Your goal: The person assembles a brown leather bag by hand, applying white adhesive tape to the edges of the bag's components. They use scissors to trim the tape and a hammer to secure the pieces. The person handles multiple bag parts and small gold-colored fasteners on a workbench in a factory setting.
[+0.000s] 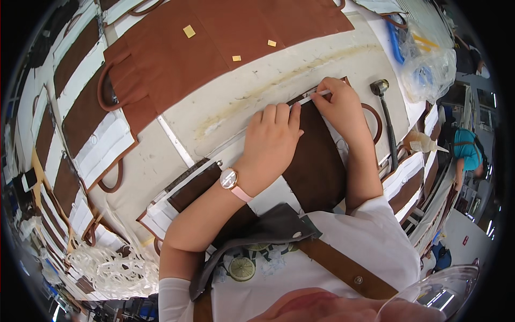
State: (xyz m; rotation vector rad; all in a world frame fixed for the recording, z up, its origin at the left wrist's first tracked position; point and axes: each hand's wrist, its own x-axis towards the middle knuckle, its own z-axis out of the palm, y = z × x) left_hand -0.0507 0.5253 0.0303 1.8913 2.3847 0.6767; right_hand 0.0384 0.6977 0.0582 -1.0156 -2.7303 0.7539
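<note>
A dark brown leather bag panel (pixel 317 161) with white lining lies before me, partly under my forearms. My left hand (pixel 270 139), with a pink-strapped watch at the wrist, rests palm down on it, fingers laid side by side at its far edge. Just right of it, my right hand (pixel 340 107) is closed in a pinch on a thin white strip (pixel 316 96) running along that edge. A brown loop handle (pixel 379 124) sticks out beside my right forearm. Part of the strip is hidden by my fingers.
Beyond lies a large reddish-brown leather piece (pixel 177 53) with a handle and small yellow patches. At right are a hammer (pixel 382 96), a plastic bag (pixel 429 72) and a nozzle bottle (pixel 424 142). White strips (pixel 115 268) heap lower left; a person in teal (pixel 465 147) is far right.
</note>
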